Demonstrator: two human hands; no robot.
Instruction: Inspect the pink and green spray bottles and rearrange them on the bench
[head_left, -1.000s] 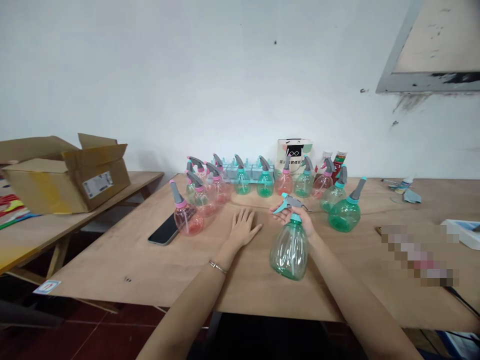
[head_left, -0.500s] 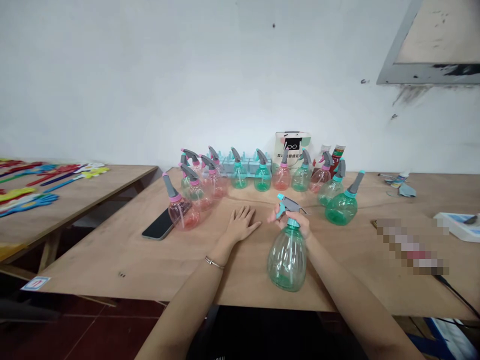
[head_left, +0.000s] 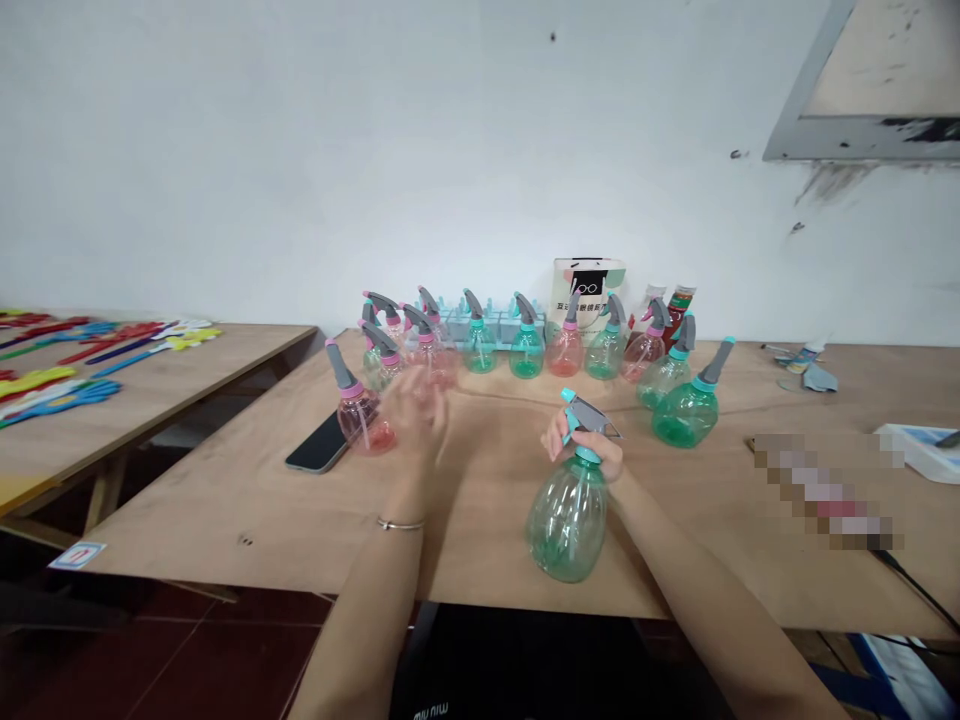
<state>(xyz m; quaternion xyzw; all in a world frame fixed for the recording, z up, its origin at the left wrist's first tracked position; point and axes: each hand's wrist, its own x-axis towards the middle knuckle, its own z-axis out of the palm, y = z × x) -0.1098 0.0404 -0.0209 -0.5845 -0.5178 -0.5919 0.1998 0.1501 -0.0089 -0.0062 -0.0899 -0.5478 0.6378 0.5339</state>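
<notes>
My right hand [head_left: 589,446] is wrapped round the neck and trigger of a clear green spray bottle [head_left: 568,525] with a grey and turquoise head, its nozzle pointing away to the left. My left hand [head_left: 416,405] is raised over the table's left part and smeared by motion, so its fingers do not show clearly. It partly covers the pink spray bottles behind it. Nearest to it are a pink spray bottle [head_left: 369,420] with a grey handle and another clear-bodied spray bottle [head_left: 386,365]. Whether it touches either one, I cannot tell.
Several green and pink spray bottles stand in an arc, including a green one [head_left: 684,412] at right. A black phone [head_left: 319,445] lies at left. Behind are a printed bag [head_left: 586,300] and light-blue holders [head_left: 480,325]. A cable [head_left: 915,590] runs off the right edge.
My left hand has lifted from the tabletop and moved left and up toward the pink spray bottles. My right hand keeps hold of the green spray bottle, which tilts slightly more.
</notes>
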